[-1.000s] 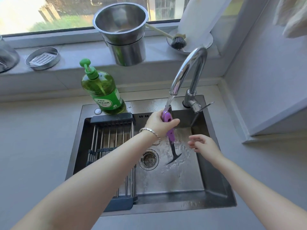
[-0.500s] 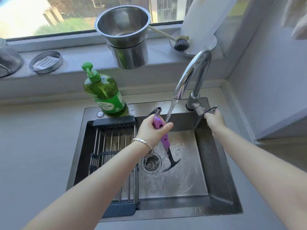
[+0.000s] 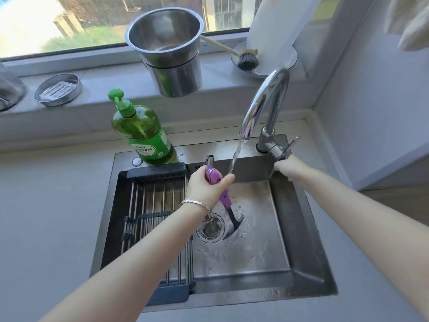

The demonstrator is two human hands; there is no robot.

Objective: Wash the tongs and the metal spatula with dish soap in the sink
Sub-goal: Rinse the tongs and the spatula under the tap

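Head view: tongs (image 3: 224,197) gripped in my left hand (image 3: 206,187), fingers curled round the purple handle, black tips hanging below it over the drain (image 3: 212,228) of the sink (image 3: 301,219), beside the running stream (image 3: 235,154). My right hand (image 3: 290,169) is at the faucet lever (image 3: 282,151), fingers hidden, grip unclear. Looks like rinsing; spatula unseen, likely still to wash.

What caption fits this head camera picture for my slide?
Left hand holds purple tongs over the sink while right hand reaches the faucet lever.

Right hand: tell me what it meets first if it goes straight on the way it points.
The faucet lever: the right hand points straight at it and seems to touch it, though the fingers are hidden, so contact is hard to judge.
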